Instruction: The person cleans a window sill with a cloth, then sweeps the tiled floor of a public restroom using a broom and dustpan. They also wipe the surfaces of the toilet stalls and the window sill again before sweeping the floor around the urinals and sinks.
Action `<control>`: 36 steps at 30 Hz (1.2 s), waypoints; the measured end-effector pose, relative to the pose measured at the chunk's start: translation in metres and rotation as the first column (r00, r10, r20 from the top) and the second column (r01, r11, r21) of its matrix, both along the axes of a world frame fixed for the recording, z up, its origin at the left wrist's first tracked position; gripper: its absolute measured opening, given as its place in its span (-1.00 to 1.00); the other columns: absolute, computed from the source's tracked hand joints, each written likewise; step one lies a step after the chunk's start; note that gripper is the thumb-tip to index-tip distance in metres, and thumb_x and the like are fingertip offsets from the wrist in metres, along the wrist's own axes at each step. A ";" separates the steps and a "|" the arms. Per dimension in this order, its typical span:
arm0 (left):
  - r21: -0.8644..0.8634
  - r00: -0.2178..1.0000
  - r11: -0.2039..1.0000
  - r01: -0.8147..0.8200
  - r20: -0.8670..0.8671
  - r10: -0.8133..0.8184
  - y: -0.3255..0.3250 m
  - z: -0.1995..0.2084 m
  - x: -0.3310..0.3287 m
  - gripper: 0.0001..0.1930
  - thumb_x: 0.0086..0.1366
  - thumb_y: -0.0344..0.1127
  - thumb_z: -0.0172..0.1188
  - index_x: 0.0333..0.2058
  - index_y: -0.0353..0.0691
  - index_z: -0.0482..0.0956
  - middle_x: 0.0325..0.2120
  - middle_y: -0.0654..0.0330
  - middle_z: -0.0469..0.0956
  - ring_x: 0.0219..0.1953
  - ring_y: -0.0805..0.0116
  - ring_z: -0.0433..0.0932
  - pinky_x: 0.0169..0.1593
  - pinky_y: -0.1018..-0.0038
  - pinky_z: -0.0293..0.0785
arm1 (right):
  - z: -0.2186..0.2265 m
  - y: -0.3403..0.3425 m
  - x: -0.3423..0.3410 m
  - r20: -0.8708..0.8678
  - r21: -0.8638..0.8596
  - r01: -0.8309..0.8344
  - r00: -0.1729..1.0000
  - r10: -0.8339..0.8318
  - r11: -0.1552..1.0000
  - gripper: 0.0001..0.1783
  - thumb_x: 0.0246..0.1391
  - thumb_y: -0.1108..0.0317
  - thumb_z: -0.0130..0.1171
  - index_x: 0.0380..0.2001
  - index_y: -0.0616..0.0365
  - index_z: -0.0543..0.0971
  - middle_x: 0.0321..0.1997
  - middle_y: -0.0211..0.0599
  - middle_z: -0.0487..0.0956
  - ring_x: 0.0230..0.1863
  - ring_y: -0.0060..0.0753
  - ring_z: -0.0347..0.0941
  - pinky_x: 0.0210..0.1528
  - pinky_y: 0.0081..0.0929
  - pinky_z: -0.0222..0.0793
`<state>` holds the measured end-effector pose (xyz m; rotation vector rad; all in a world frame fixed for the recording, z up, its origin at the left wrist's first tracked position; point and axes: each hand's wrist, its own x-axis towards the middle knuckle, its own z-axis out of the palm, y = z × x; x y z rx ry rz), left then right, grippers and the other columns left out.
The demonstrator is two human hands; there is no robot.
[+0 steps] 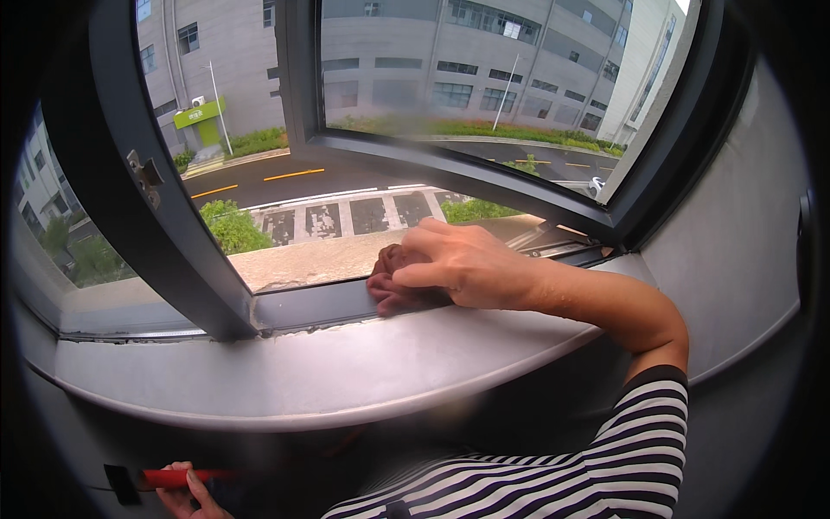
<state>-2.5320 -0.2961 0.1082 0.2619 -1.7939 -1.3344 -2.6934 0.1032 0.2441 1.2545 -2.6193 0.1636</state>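
My right hand (471,264) reaches across the sill with its fingers closed on a bunched reddish-brown cloth (389,290). The cloth rests on the dark lower window frame (311,304) by the opening. Part of it is hidden under my fingers. Low at the left, below the sill, my left hand (194,502) grips a red stick-like handle (173,477). A black flat piece (123,484) shows beside the handle's left end; I cannot tell whether the two are joined. The handle's right end fades into shadow.
The pale curved sill (328,372) runs along the front of the window. An outward-tilted sash (484,169) hangs above my right forearm, with a metal stay (553,242) near its lower corner. A metal latch plate (145,179) sits on the left upright. Outside lie a ledge and a road.
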 end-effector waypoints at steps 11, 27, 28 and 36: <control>-0.034 0.987 0.990 -0.135 0.080 0.137 0.027 -0.022 0.036 -0.69 0.33 -0.52 0.01 0.04 -0.39 0.29 -0.26 0.13 0.48 -0.15 0.40 0.44 0.01 0.47 0.37 | 0.077 -0.013 0.022 0.827 -0.449 0.485 0.544 0.143 0.751 -0.63 0.05 0.67 -0.11 -0.10 0.18 0.52 -0.27 -0.26 0.51 -0.46 -0.52 0.51 -0.75 -0.63 0.44; 0.182 0.982 0.965 -0.191 0.025 0.189 0.212 0.053 0.039 -0.67 0.15 -0.51 0.26 -0.10 -0.30 0.44 -0.31 0.20 0.54 -0.29 0.50 0.55 -0.25 0.57 0.53 | 0.143 0.048 0.004 0.810 -0.425 0.179 0.512 0.285 0.888 -0.74 0.13 0.28 0.08 -0.25 0.27 0.53 -0.38 -0.34 0.53 -0.36 -0.61 0.47 -0.24 -0.70 0.36; 0.237 0.989 0.961 -0.139 -0.017 0.147 0.217 0.058 0.032 -0.72 0.17 -0.48 0.26 -0.14 -0.29 0.44 -0.34 0.22 0.54 -0.34 0.51 0.55 -0.27 0.58 0.52 | 0.148 0.034 0.014 0.817 -0.291 0.167 0.556 0.154 0.942 -0.76 0.14 0.28 0.10 -0.23 0.21 0.56 -0.39 -0.39 0.52 -0.35 -0.62 0.45 -0.24 -0.70 0.33; 0.270 0.995 0.962 -0.047 -0.075 0.069 0.235 0.087 -0.019 -0.62 0.28 -0.19 0.17 -0.06 -0.32 0.36 -0.19 0.09 0.48 -0.15 0.37 0.59 -0.16 0.49 0.51 | 0.109 -0.061 0.046 0.763 0.010 -0.409 0.592 0.257 0.912 -0.85 0.15 0.53 0.04 -0.19 0.21 0.50 -0.15 -0.33 0.46 -0.17 -0.47 0.44 -0.14 -0.53 0.39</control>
